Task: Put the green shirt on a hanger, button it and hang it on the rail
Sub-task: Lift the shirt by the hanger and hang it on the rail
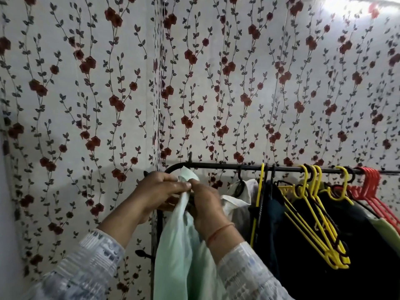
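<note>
The green shirt [177,252] is pinched near its collar by the left hand [159,191] and the right hand [205,205] together, its length hanging straight down below them (any hanger inside is hidden). Just behind, the rail [216,166] is seen bare at its left end, yellow hangers [335,260] crowding farther right.

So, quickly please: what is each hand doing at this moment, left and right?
Left hand: closed, pinches the top edge of the pale green shirt.
Right hand: closed, pinches the same shirt close beside it.
</note>
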`<state>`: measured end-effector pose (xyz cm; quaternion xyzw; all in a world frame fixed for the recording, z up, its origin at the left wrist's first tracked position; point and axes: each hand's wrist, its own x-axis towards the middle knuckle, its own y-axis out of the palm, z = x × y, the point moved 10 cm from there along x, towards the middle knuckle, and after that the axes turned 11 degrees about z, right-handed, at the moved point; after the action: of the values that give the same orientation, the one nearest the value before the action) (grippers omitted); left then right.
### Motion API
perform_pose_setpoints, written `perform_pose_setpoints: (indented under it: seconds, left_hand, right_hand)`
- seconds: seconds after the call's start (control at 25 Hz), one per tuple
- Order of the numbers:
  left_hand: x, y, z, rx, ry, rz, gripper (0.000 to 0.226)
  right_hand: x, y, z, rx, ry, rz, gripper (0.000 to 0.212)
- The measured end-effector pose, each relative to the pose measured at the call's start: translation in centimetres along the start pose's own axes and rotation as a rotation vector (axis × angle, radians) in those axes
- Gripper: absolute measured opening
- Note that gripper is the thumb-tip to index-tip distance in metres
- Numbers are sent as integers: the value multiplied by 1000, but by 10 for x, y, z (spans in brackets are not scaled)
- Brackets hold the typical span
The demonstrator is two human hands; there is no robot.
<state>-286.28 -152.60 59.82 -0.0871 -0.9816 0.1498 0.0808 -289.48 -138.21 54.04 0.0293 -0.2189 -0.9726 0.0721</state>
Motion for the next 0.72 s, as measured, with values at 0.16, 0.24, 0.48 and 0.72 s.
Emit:
perform_pose_setpoints:
  seconds: [0.16, 0.24, 0.48, 0.72]
  left_hand:
    - [-4, 6, 16, 35, -58, 107, 18]
    - [-4, 0, 19, 62, -62, 70, 17]
    - [-12, -50, 2, 55, -13, -194, 12]
    - [-16, -39, 2, 128, 28, -216, 22]
  right_hand:
    - [-11, 4, -26, 37, -2, 22, 20]
    - [-14, 8, -27, 33, -28, 36, 19]
    - [-17, 29, -25, 95, -98, 149, 16]
    - [-10, -53, -98, -92, 134, -131, 47]
